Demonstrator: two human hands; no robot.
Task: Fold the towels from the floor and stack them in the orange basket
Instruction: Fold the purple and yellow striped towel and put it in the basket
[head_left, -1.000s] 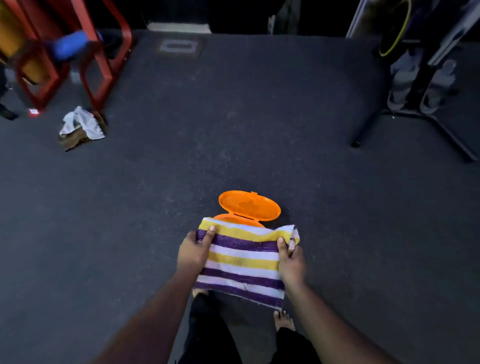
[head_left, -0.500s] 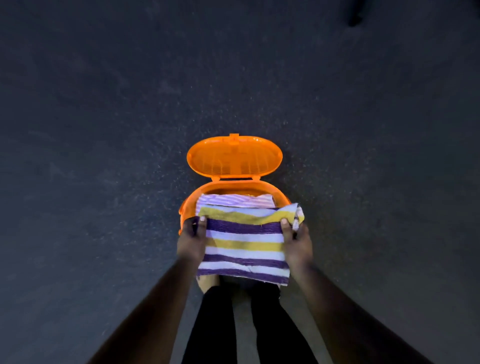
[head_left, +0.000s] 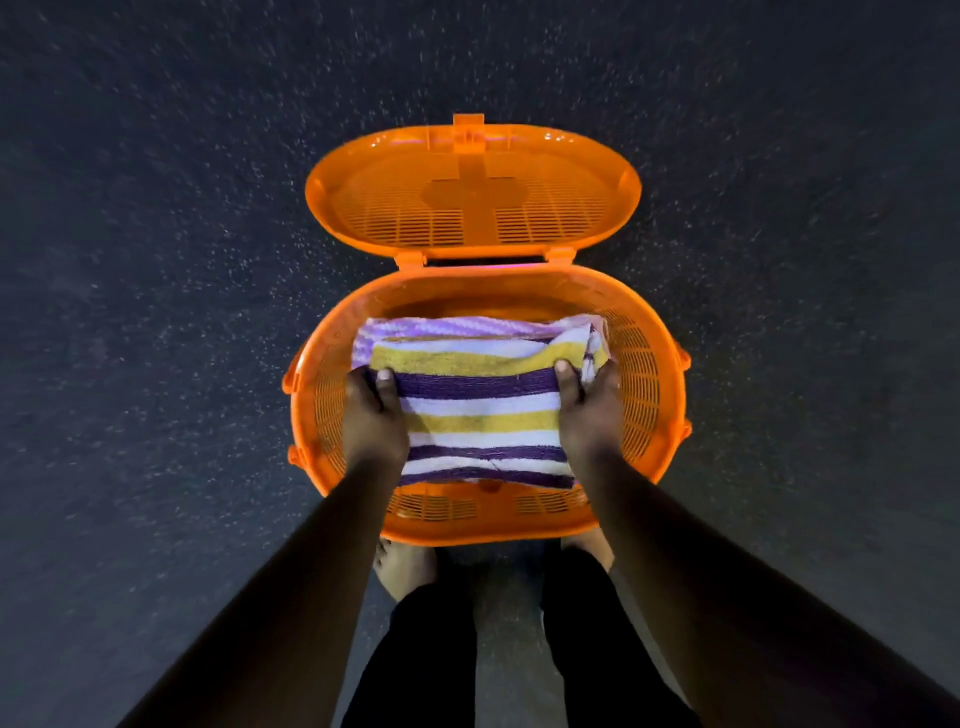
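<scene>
A folded towel (head_left: 483, 415) with purple, yellow and white stripes sits inside the mouth of the orange basket (head_left: 644, 374). My left hand (head_left: 374, 421) grips its left edge, thumb on top. My right hand (head_left: 589, 410) grips its right edge the same way. Under it lies another folded towel (head_left: 441, 328) with pale purple and white stripes, showing at the far side. The basket's slatted lid (head_left: 472, 192) stands open behind the basket.
Dark speckled carpet (head_left: 156, 312) surrounds the basket on all sides. My bare feet (head_left: 402, 569) stand on the floor just in front of the basket's near rim.
I have bent down over the basket, which now fills the view. Both hands have lowered the striped towel from above the rim into the basket, onto the pale purple towel.
</scene>
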